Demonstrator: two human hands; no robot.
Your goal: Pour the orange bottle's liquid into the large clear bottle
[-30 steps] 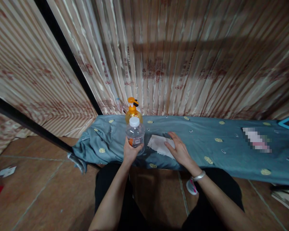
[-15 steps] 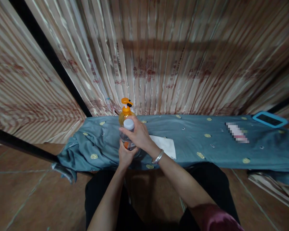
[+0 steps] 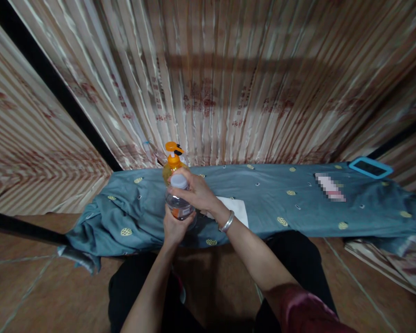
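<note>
A clear plastic bottle [image 3: 175, 202] with a white cap [image 3: 179, 181] stands upright in front of me, an orange label patch on its side. My left hand [image 3: 175, 227] is wrapped round its lower part. At the top, my right hand [image 3: 200, 192] closes on the cap, thumb in front and fingers behind; the fingertips are partly hidden. Just behind the bottle is an orange pump dispenser [image 3: 174, 161] of yellow liquid, its lower part blocked from view. A white sheet [image 3: 238, 209], paper or cloth, lies partly under my right wrist.
All this is on a narrow surface covered by a blue-grey patterned cloth [image 3: 266, 203]. Farther right lie a pixelated pinkish item [image 3: 330, 187] and a blue-framed tablet-like object [image 3: 370, 167]. A striped curtain [image 3: 208, 83] hangs behind, and a dark pole [image 3: 60, 90] slants at left.
The whole view has shifted slightly, so things appear a little farther left. Both hands keep their hold on the bottle, and the right hand sits about the cap much as before.
</note>
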